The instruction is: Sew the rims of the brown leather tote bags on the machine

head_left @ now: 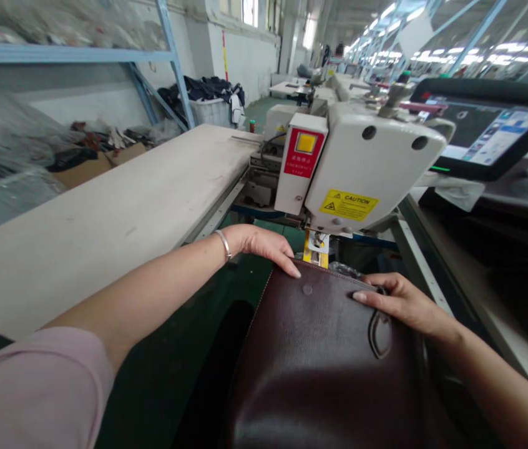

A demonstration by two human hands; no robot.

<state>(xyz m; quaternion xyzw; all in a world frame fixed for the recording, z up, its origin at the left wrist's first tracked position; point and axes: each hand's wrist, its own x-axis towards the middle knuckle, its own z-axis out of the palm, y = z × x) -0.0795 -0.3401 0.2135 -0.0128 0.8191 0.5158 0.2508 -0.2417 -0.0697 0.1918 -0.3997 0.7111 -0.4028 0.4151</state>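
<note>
A dark brown leather bag (311,349) fills the lower middle of the view, its stitched top edge up against the front of a sewing machine (371,162). My left hand (268,246) grips the bag's upper left corner, thumb on the leather and fingers behind it, out of sight. At the upper right, my right hand (399,299) pinches the same edge, its thumb on the front face. A loop handle (377,337) hangs below that hand. Beyond the edge, between my hands, shows a yellow-and-metal part (316,248) under the machine head.
A long pale table (151,206) extends to the left. On the machine is a red emergency-stop box (302,153) with a yellow button. A lit touchscreen (488,134) stands at right. Metal rails (423,268) flank the bag. Behind are a tub of dark cloth (212,109) and blue shelving (67,53).
</note>
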